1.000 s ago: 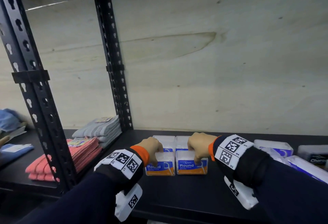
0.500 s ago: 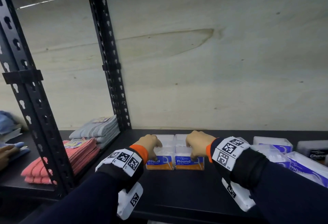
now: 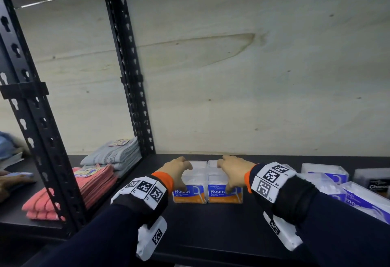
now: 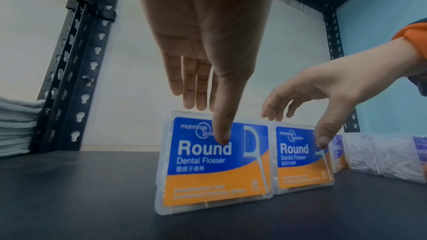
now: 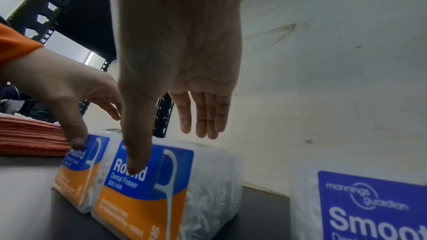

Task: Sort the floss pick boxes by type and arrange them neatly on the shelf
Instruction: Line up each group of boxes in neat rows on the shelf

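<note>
Two Round floss boxes with blue and orange labels stand side by side on the black shelf [image 3: 211, 235]. My left hand [image 3: 179, 171] reaches over the left Round box [image 3: 188, 192], its thumb pressing the front label and its straight fingers above the lid. In the left wrist view the left hand [image 4: 208, 123] touches the left box [image 4: 215, 167]. My right hand [image 3: 232, 169] lies the same way on the right Round box [image 3: 223, 195]; in the right wrist view the right hand [image 5: 168, 151] presses that box [image 5: 143, 189]. Two clear-lidded boxes [image 3: 198, 166] stand directly behind.
Purple Smooth boxes [image 3: 325, 173] [image 5: 369, 207] and a dark Charcoal box [image 3: 373, 180] lie to the right. Pink towels [image 3: 88, 186] and grey towels [image 3: 114, 154] are stacked left of the black upright [image 3: 130, 76]. Another person's hand [image 3: 12, 182] shows at the left edge.
Both hands have pushed the front pair of Round boxes back against the rear pair, whose labels are now hidden. The fingers reach farther over the lids.
</note>
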